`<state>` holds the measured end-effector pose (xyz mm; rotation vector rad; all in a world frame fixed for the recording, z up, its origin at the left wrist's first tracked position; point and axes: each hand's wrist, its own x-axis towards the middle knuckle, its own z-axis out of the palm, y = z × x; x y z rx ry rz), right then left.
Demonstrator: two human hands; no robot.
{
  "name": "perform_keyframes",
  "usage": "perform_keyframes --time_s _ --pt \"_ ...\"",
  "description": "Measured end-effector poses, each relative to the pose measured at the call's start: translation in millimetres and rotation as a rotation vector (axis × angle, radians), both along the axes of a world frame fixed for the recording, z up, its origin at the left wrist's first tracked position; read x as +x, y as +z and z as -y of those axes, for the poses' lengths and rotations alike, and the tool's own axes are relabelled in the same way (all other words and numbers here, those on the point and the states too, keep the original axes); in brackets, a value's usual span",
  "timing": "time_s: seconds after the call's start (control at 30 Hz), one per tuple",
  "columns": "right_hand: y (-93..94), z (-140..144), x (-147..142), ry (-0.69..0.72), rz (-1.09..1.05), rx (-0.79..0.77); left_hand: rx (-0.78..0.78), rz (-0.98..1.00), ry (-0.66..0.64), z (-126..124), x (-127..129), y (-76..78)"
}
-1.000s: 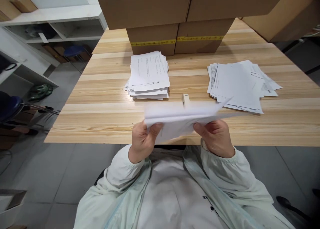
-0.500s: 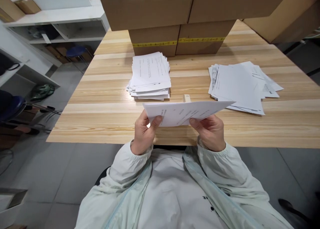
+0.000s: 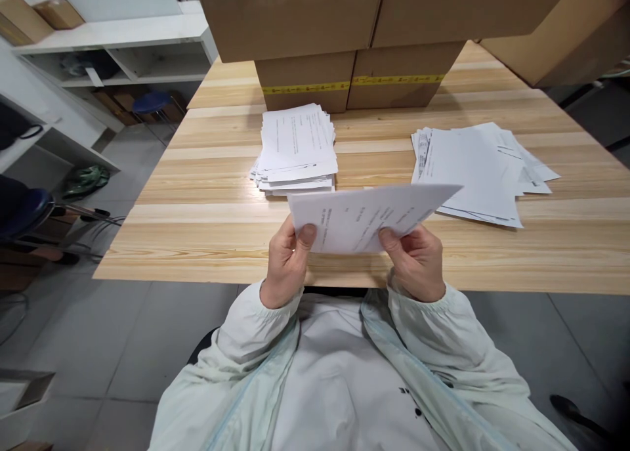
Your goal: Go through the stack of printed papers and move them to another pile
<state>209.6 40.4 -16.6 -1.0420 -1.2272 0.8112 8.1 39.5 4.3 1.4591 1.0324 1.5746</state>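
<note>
While the left hand (image 3: 287, 264) grips the left end of the printed paper (image 3: 352, 221), its thumb pressed on the near face, the right hand (image 3: 418, 264) pinches the same paper along its lower edge, toward the right. Both hands are closed on the paper – thumbs in front, fingers behind. The printed paper is held tilted above the front part of the wooden table (image 3: 197, 228), lines of text on the face in view; whether it is one sheet or several cannot be determined. Beyond it, to the left, a paper stack (image 3: 298, 142) lies with slightly uneven edges. To the right, a loose paper pile (image 3: 467, 165) lies with its sheets at several angles. Toward the back of the table, cardboard boxes (image 3: 302, 73) stand in two visible tiers – the lower tier carries yellow tape (image 3: 398, 80)
</note>
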Motion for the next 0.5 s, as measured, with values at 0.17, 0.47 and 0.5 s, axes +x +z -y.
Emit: perform_keyframes --time_s 0.17,0.47,0.5 --pt "18.6 7.7 8.1 0.06 0.111 -0.113 -0.155 0.159 -0.092 3.3 2.5 11.1" --pt "8.7 11.8 9.1 0.138 0.208 -0.134 -0.193 0.238 -0.021 -3.6 14.2 0.4" --pt "8.3 11.8 9.2 0.135 0.213 -0.138 -0.194 0.235 -0.02 -3.9 13.8 1.0"
